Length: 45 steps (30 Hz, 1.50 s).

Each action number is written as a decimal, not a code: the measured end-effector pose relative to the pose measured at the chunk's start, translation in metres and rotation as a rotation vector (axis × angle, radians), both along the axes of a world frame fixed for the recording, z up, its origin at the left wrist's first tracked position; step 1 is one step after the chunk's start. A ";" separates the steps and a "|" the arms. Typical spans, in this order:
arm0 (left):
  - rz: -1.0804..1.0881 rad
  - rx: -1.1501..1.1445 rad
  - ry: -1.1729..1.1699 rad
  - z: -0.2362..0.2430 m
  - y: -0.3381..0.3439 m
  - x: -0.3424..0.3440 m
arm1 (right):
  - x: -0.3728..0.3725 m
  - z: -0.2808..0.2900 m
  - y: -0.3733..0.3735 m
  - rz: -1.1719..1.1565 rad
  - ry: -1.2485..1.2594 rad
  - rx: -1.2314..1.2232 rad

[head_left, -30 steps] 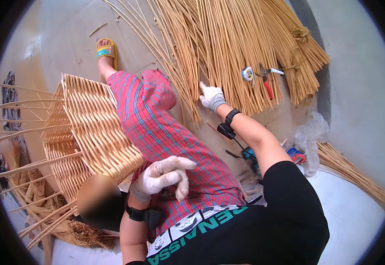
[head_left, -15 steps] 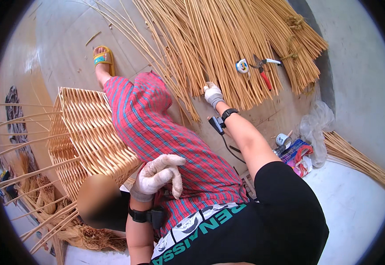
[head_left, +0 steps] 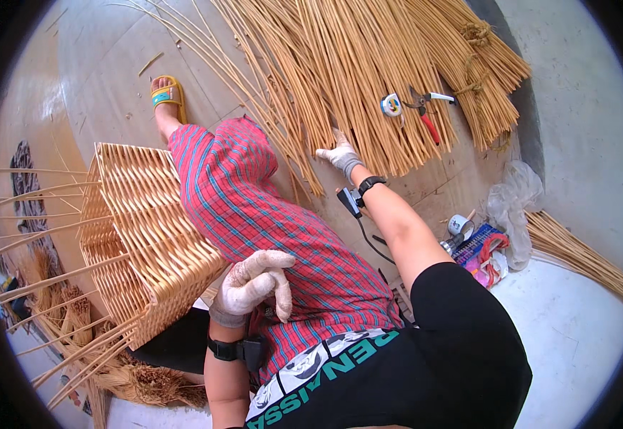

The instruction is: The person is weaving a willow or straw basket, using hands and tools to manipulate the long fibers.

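Observation:
My right hand (head_left: 340, 155), in a pale work glove, reaches the near ends of a wide spread of tan wicker rods (head_left: 368, 86). Its thumb sticks out to the left and its fingers touch the rod ends; no rod is plainly gripped. Over my lap, my left hand (head_left: 253, 284), gloved too, hangs with bent fingers set apart and nothing in them. Left of my leg, a partly woven wicker basket (head_left: 157, 222) lies on its side, long unwoven stakes (head_left: 47, 214) pointing left.
On the rods lie a round tape measure (head_left: 391, 106) and red-and-white-handled pruning shears (head_left: 426, 114). A tied rod bundle (head_left: 479, 71) is at the upper right. A cup (head_left: 459, 226), a clear plastic bag (head_left: 515, 204) and more rods (head_left: 583, 254) sit to my right. Fibre bundles (head_left: 150, 382) lie lower left.
My right hand has shifted slightly down, and its thumb has spread to the left. My left hand has barely moved.

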State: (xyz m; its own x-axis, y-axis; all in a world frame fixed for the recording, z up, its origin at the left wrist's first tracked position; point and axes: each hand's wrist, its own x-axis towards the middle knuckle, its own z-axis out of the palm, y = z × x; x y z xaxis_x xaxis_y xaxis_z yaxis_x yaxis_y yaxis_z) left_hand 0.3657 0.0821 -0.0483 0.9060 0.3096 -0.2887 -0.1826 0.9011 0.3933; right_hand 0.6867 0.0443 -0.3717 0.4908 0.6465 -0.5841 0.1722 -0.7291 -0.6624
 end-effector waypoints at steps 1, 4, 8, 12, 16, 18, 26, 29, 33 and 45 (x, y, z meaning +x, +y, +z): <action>-0.005 0.010 0.008 0.000 0.000 0.000 | -0.001 -0.003 -0.001 0.021 -0.057 0.024; 0.003 0.003 0.001 -0.001 -0.002 0.000 | -0.004 -0.014 -0.001 -0.235 0.309 0.117; 0.025 -0.034 -0.007 0.000 -0.004 0.001 | -0.006 -0.019 0.000 -0.258 0.393 0.161; 0.025 -0.027 -0.003 0.002 -0.003 0.001 | -0.010 -0.016 0.002 -0.129 0.120 0.049; 0.013 0.004 0.020 0.002 -0.002 0.000 | -0.004 -0.014 0.000 -0.103 0.052 -0.053; 0.013 -0.026 0.006 0.001 -0.003 0.000 | 0.003 -0.012 -0.001 -0.089 0.100 -0.012; 0.013 -0.001 -0.022 -0.002 -0.003 0.000 | 0.017 0.003 -0.003 -0.005 0.136 -0.022; 0.019 -0.008 -0.045 -0.002 -0.004 0.001 | 0.019 0.008 -0.004 -0.081 0.302 -0.093; 0.036 -0.028 -0.048 -0.002 -0.005 0.001 | 0.024 0.020 -0.009 -0.042 0.410 -0.067; 0.073 0.009 -0.092 -0.008 -0.008 0.001 | 0.019 0.106 -0.099 0.182 0.931 -0.146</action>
